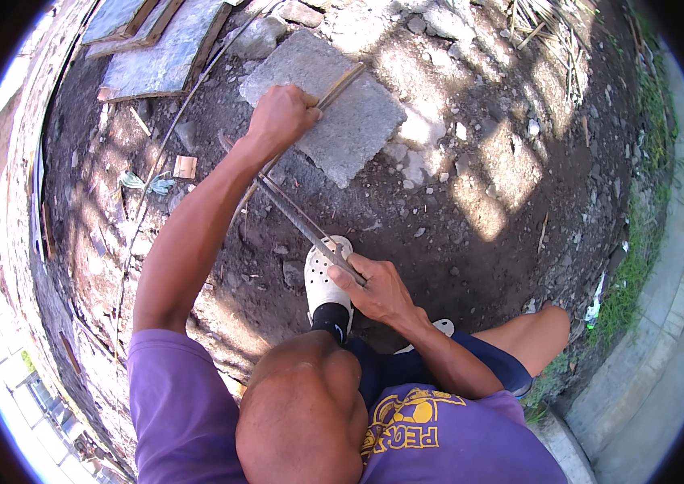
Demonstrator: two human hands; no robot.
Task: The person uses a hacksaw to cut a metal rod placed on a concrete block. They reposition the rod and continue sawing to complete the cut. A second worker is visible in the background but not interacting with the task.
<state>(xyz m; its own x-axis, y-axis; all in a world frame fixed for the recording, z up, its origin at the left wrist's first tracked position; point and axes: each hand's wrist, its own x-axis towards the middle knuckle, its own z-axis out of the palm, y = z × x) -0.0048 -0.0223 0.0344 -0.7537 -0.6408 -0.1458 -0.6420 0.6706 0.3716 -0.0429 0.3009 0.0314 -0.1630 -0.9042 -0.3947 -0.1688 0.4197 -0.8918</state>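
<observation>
My left hand (281, 113) is closed on a narrow wooden strip (344, 81), held slanting over a rough grey concrete slab (358, 137). My right hand (373, 284) grips the near end of a long, narrow metal tool (298, 219), which looks like a bow saw, reaching diagonally up to a curved far end beside my left wrist. The tool crosses the strip below that wrist; whether they touch I cannot tell. Beneath my right hand is my foot in a white perforated clog (322, 274).
Weathered boards (156, 60) are stacked at upper left, beside a long cord or rod (156, 161). A small wood block (185, 167) lies on the rubble-strewn soil (455, 266). Dry sticks (552, 40) are heaped at upper right; a grassy edge borders a concrete path (656, 339).
</observation>
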